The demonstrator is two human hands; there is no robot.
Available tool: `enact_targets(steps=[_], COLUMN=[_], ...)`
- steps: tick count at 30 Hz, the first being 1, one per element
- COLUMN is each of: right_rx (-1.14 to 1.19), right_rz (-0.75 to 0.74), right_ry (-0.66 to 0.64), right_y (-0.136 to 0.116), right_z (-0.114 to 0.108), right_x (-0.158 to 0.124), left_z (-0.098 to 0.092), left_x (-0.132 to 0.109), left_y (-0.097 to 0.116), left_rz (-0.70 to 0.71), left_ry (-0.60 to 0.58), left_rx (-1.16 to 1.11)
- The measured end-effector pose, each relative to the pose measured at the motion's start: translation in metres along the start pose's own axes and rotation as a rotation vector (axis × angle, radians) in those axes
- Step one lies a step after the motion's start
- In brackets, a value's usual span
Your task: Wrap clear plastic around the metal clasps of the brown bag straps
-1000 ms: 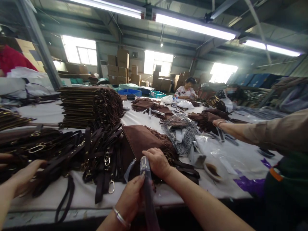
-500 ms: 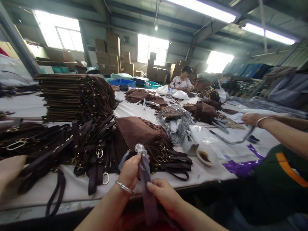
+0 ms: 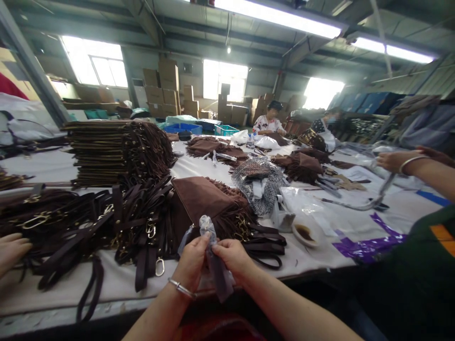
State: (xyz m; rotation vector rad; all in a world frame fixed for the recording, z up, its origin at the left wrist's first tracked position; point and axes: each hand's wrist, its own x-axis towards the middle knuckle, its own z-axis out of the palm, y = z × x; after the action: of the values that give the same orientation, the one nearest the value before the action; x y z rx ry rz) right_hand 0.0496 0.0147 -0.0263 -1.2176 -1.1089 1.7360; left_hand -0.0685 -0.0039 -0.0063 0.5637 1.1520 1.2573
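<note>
Plastic-wrapped strap (image 3: pixel 220 280) in gripping fingers (image 3: pixel 202 242) of left hand (image 3: pixel 192 263) and right hand (image 3: pixel 235 256), latter now higher

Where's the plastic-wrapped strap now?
Head view, lower centre: the strap is held by the left hand and right hand, on the near side of the brown fringed bag.

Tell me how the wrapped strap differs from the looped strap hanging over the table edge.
The wrapped strap is in plastic; the looped strap is bare. The left hand and right hand hold the wrapped strap; no hand touches the looped strap. The wrapped strap's lower part is straight; the looped strap curves. Both are dark.
</note>
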Motion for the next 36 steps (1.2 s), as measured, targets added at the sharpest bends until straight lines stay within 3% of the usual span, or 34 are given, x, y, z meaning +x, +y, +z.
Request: enact_targets(steps=[4, 7, 9, 12, 14, 17, 19, 22, 27, 31, 36], right_rx=[-0.052, -0.214, -0.366, -0.507, -0.489, -0.376, -0.305, -0.191, -0.065, -0.011, 0.065], right_rz=[-0.017, -0.062, -0.198, -0.415, -0.352, -0.102, -0.016, 0.002, -0.020, -0.028, -0.011], right_ry=[0.005, -0.082, -0.073, 0.072, 0.110, 0.057, 0.017, 0.032, 0.094, 0.124, 0.178], right_y=[0.003, 0.001, -0.006, -0.025, -0.038, -0.047, -0.045, -0.037, -0.028, -0.029, -0.037], right_z=[0.004, 0.000, -0.007, -0.017, -0.016, 0.001, 0.017, 0.034, 0.042, 0.047, 0.051], right_x=[-0.013, -0.026, -0.029, -0.020, -0.008, 0.013, 0.023, 0.030, 0.032, 0.036, 0.045], left_z=[0.002, 0.000, -0.003, -0.008, -0.009, -0.010, -0.011, -0.016, -0.031, -0.033, -0.031], left_x=[0.005, 0.005, 0.002, -0.003, -0.005, -0.008, -0.011, -0.022, -0.046, -0.048, -0.046], left_y=[-0.001, -0.002, -0.002, -0.003, -0.005, -0.007, -0.006, 0.000, -0.006, -0.025, -0.045], left_rz=[0.036, 0.059, 0.068, 0.072, 0.073, 0.076, 0.070, 0.028, -0.096, -0.152, -0.080], left_ry=[0.021, 0.041, 0.056, 0.077, 0.086, 0.076, 0.063, 0.016, -0.096, -0.081, -0.030], left_rx=[0.012, 0.016, 0.020, 0.040, 0.060, 0.089, 0.108, 0.041, -0.148, -0.043, 0.130])
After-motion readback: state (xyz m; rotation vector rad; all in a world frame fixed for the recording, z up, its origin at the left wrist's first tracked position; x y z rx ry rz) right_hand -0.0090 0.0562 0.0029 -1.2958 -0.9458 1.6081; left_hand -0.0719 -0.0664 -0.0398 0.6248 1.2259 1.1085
